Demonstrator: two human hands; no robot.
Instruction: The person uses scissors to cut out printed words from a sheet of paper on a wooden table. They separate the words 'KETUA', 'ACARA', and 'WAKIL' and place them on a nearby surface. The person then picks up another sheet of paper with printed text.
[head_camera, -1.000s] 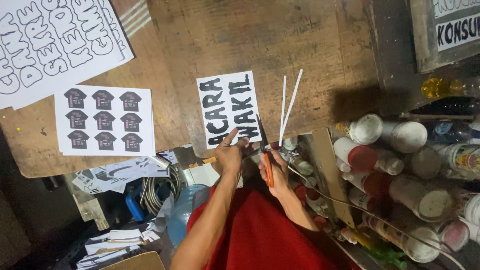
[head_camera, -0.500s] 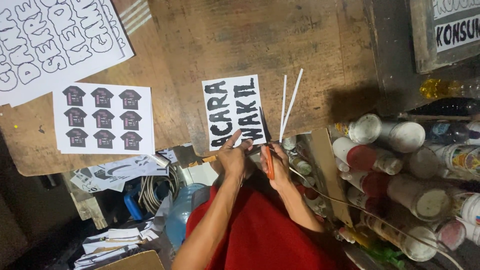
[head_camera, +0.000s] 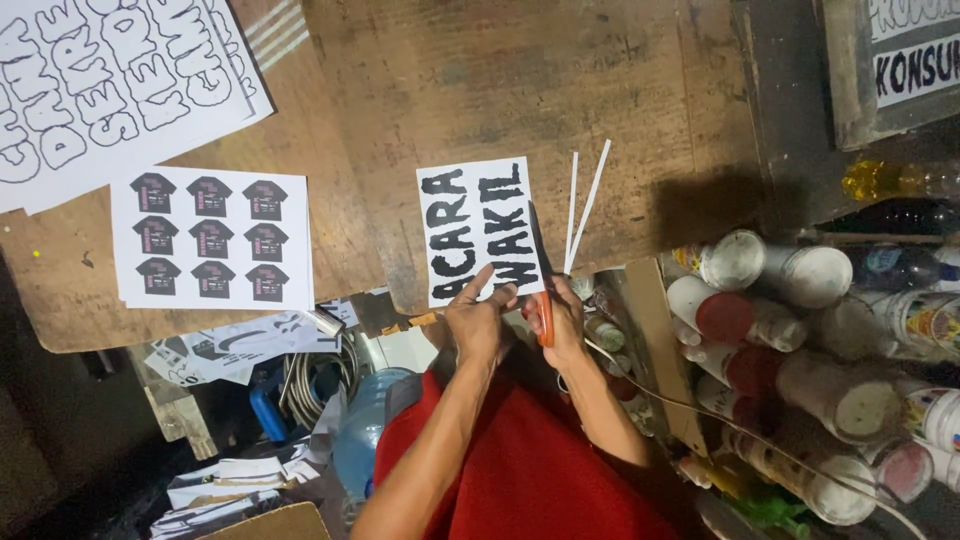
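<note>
**Trimming the lettered sheet: right edge in work, other edges not yet cut**

The left hand (head_camera: 480, 320) pinches the lower edge of the lettered paper sheet (head_camera: 478, 228), thumb on top, and keeps it flat at the near rim of the wooden table (head_camera: 600, 90). The right hand (head_camera: 562, 322) is closed around the orange handles of the scissors (head_camera: 541, 300), whose dark blades run up along the right edge of the sheet. Just to the right of the sheet lie two thin white paper strips (head_camera: 582, 205), narrow and long, which I judge to be offcuts from that side. So the right margin seems partly or fully trimmed; the top and left margins look uncut, with white border around the black letters. How far the blades have gone along the edge I cannot tell.

Left of the lettered sheet, well apart, lies a sheet printed with nine small dark shirts (head_camera: 210, 238), uncut. Further left and above it is a large sheet with outlined letters (head_camera: 110, 80).

The table is worn brown wood. To the right of the lettered sheet, below table level, many spray cans (head_camera: 800, 320) lie crowded together. Below and left of it, on the floor, are a blue water jug (head_camera: 365, 430), coiled cable and scattered paper scraps. The light is dim.
</note>
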